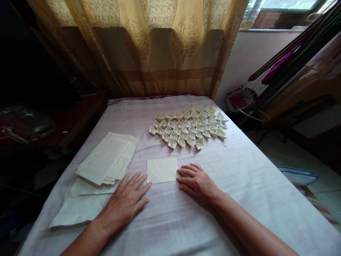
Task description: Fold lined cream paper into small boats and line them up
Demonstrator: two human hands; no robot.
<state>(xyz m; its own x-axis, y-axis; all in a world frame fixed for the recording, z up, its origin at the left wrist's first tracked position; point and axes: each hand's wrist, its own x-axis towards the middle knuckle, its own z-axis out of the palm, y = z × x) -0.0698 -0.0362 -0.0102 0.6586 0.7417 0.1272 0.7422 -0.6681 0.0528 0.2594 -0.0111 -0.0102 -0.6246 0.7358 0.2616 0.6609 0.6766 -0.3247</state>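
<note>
A small cream rectangle of paper [162, 170] lies flat on the cloth in front of me. At its lower left corner rests my left hand [130, 197], palm down with the fingers spread. My right hand [195, 181] lies flat at the paper's right edge, fingertips touching it and fingers stretched out. Beyond the paper, many folded paper boats [186, 126] stand close together in rows. To the left is a loose stack of larger paper sheets [106, 156], partly under or beside my left hand; I cannot tell whether they touch.
A pale sheet [247, 192] covers the table, which ends at a patterned gold curtain [183, 49]. On the right are a window ledge, a slanting dark pole and a patterned bag [241, 99]. Dark furniture [87, 113] stands on the left.
</note>
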